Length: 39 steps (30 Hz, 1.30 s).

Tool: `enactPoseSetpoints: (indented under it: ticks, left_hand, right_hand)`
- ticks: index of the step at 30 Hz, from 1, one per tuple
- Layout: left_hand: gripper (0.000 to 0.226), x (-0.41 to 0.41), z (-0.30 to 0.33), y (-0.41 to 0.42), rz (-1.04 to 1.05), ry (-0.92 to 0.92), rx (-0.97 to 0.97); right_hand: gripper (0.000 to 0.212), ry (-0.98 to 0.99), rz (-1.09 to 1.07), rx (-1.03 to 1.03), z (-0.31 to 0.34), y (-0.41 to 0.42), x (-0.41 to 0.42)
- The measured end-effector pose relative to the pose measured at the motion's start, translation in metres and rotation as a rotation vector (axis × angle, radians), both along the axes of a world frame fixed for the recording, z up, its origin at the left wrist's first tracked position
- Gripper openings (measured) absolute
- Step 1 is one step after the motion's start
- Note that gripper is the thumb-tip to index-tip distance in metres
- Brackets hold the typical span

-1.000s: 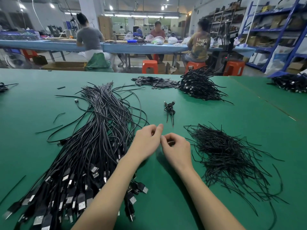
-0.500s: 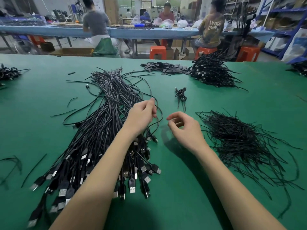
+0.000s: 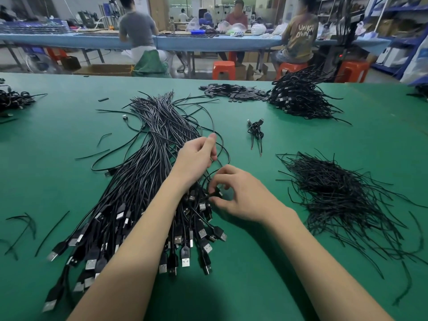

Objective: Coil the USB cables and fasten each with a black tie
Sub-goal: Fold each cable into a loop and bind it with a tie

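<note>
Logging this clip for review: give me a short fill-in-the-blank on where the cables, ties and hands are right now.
1. The table covering is ____ in colour.
2. The loose pile of black ties lies to the ____ of the uncoiled USB cables.
3. The right hand pinches a cable near its plug, while the ____ hand holds a cable higher up.
4. One tied coil lies alone, ____ the hands.

Missing words: green; right; left; beyond

— Where do we have room? 
— Bare green table (image 3: 266, 286) opens at lower centre, between the USB cable bundle (image 3: 139, 181) on the left and the black tie pile (image 3: 342, 193) on the right.
— And further up the frame? 
— We meet one coiled cable (image 3: 255, 130) at centre, then a coiled heap (image 3: 298, 100) at upper right.
</note>
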<state>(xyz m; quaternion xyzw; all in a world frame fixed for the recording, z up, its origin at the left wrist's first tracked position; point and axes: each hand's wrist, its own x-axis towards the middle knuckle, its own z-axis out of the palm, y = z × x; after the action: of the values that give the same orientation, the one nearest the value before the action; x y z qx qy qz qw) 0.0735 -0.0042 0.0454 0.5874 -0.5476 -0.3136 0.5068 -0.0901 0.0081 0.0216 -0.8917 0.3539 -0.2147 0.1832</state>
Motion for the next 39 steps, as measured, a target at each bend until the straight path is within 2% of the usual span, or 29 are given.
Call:
enactPoseSetpoints:
  ticks: [6, 13, 18, 19, 22, 23, 26, 29, 31, 33, 36, 39]
  left_hand:
    - [0.046, 0.003, -0.002, -0.002, -0.036, -0.011, 0.018]
    - [0.05, 0.0, -0.002, 0.001, -0.156, -0.068, 0.061]
    - [0.059, -0.019, 0.007, 0.0, -0.098, -0.026, 0.083]
    - [0.063, -0.022, 0.009, 0.0, -0.081, 0.004, 0.144]
    - [0.075, -0.028, 0.016, 0.005, -0.172, 0.299, 0.372]
    - [0.077, -0.029, 0.018, 0.007, -0.194, 0.313, 0.389]
    - [0.073, -0.039, 0.024, 0.008, -0.257, 0.166, 0.267]
    - [0.069, -0.052, 0.03, 0.012, -0.494, 0.329, 0.193]
    - [0.053, -0.059, 0.031, 0.016, -0.516, 0.428, 0.161]
    - [0.042, -0.063, 0.032, 0.018, -0.445, 0.586, 0.137]
    - [0.043, -0.058, 0.035, 0.016, -0.337, 0.92, 0.13]
    - [0.037, -0.048, 0.036, 0.013, -0.248, 1.24, 0.159]
  right_hand:
    - [0.011, -0.161, -0.03, 0.106, 0.027, -0.009, -0.025]
    - [0.009, -0.693, -0.102, 0.472, 0.068, -0.014, -0.066]
    - [0.011, -0.797, -0.174, 0.593, 0.073, -0.013, -0.063]
    - [0.012, -0.802, -0.18, 0.592, 0.073, -0.012, -0.061]
    - [0.01, -0.881, -0.23, 0.585, 0.074, -0.012, -0.058]
    - [0.009, -0.905, -0.24, 0.591, 0.076, -0.012, -0.059]
    - [0.01, -0.774, -0.163, 0.621, 0.083, -0.009, -0.067]
    - [0.008, -0.441, -0.002, 0.656, 0.089, -0.002, -0.072]
    - [0.018, -0.252, 0.018, 0.682, 0.089, 0.002, -0.07]
    - [0.021, -0.155, 0.002, 0.745, 0.088, 0.003, -0.07]
    - [0.021, -0.044, 0.06, 0.814, 0.085, 0.001, -0.081]
    - [0.024, -0.04, 0.117, 0.89, 0.081, -0.004, -0.096]
